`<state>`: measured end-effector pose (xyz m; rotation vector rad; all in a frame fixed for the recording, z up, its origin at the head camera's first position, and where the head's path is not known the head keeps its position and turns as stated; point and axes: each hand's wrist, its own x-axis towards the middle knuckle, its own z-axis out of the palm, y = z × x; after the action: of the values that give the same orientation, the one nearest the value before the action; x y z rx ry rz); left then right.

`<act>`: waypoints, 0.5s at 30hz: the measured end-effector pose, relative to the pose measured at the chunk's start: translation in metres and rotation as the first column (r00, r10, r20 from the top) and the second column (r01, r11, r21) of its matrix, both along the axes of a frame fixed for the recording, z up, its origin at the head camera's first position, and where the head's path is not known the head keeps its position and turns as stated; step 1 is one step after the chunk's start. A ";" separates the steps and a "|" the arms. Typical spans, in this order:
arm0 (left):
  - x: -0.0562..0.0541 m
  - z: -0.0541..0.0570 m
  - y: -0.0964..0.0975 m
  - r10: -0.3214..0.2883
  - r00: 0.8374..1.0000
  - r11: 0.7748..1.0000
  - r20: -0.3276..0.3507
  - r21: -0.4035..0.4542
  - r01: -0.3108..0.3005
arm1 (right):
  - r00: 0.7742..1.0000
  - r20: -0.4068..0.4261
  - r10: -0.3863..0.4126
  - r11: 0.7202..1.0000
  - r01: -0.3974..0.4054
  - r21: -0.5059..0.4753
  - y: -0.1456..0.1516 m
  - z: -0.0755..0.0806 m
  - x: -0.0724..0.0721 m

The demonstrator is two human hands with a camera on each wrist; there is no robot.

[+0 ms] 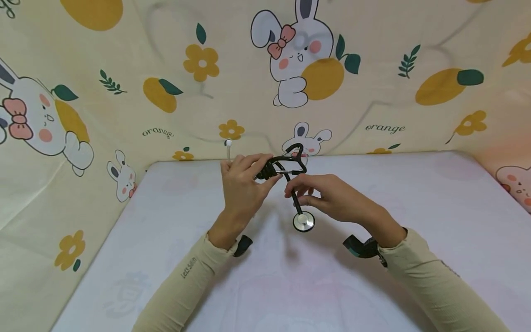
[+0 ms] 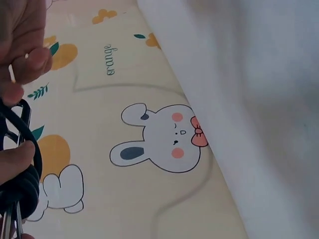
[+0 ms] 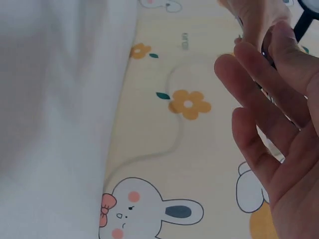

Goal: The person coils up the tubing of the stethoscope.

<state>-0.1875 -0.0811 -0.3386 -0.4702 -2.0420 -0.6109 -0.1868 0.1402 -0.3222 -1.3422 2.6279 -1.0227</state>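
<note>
A black stethoscope point(image 1: 297, 203) hangs above the table between both hands. My left hand point(image 1: 242, 184) grips its bundled black tubing point(image 1: 268, 169), which is wound round the metal ear tubes. A white ear tip point(image 1: 228, 143) sticks up past that hand. Lower down, my right hand point(image 1: 327, 196) pinches the tube between thumb and fingers, just above the round silver chest piece point(image 1: 304, 222). In the left wrist view the wound tubing point(image 2: 22, 191) shows at the left edge. The right wrist view has the right hand's outer fingers point(image 3: 251, 124) loosely extended.
A white-covered table point(image 1: 166, 286) lies below the hands. Behind it hangs a cream cloth point(image 1: 240, 101) printed with rabbits, oranges and flowers, which also covers the left side. Dark straps point(image 1: 360, 246) sit at both wrists, by the beige sleeves.
</note>
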 end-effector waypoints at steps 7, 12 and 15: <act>0.003 -0.005 0.005 0.075 0.996 0.995 -0.046 -0.067 -0.078 | 1.000 -0.019 -0.014 1.000 0.014 -0.026 -0.010 -0.001 0.005; 0.004 -0.010 0.008 0.133 0.984 0.974 -0.122 -0.169 -0.152 | 0.997 -0.030 -0.075 0.994 0.072 -0.088 -0.011 -0.003 0.005; 0.005 -0.013 0.012 0.137 0.978 0.961 -0.156 -0.219 -0.170 | 0.991 0.006 -0.131 0.978 0.130 -0.160 -0.010 -0.005 0.005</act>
<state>-0.1825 -0.0692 -0.3513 -0.4702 -2.0015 -0.2395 -0.1814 0.1300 -0.3267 -1.2121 2.7201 -1.2746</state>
